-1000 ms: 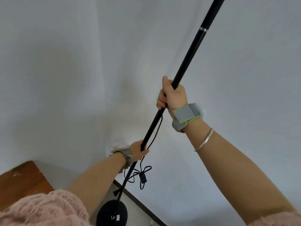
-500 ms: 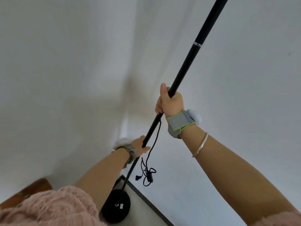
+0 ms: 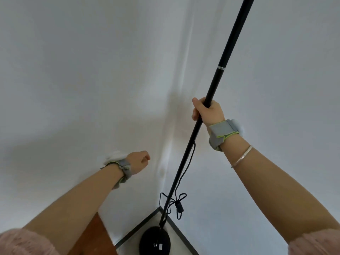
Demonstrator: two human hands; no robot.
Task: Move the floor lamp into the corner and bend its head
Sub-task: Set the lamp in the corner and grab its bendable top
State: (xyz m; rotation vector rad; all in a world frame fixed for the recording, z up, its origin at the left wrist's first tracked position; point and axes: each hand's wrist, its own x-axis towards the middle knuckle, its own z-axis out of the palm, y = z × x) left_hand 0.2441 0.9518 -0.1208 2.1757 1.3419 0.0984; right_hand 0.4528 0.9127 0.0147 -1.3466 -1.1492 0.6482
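Observation:
The floor lamp's black pole [image 3: 223, 57] rises from a round black base [image 3: 154, 241] that stands on the floor in the corner of two white walls. The lamp's head is out of view above the frame. My right hand [image 3: 207, 111] is wrapped around the pole at mid height. My left hand [image 3: 138, 161] hangs free to the left of the pole, fingers curled into a loose fist, holding nothing. A black cord with an inline switch [image 3: 179, 206] dangles in loops beside the lower pole.
Two white walls meet at the corner [image 3: 171, 144], with a dark skirting strip [image 3: 136, 229] along the floor. A brown wooden surface [image 3: 92, 236] sits at the lower left, close to the lamp base.
My left hand has let go of the lower pole and moved away to the left. The lamp base has come to rest nearer the corner, with my right hand still on the pole.

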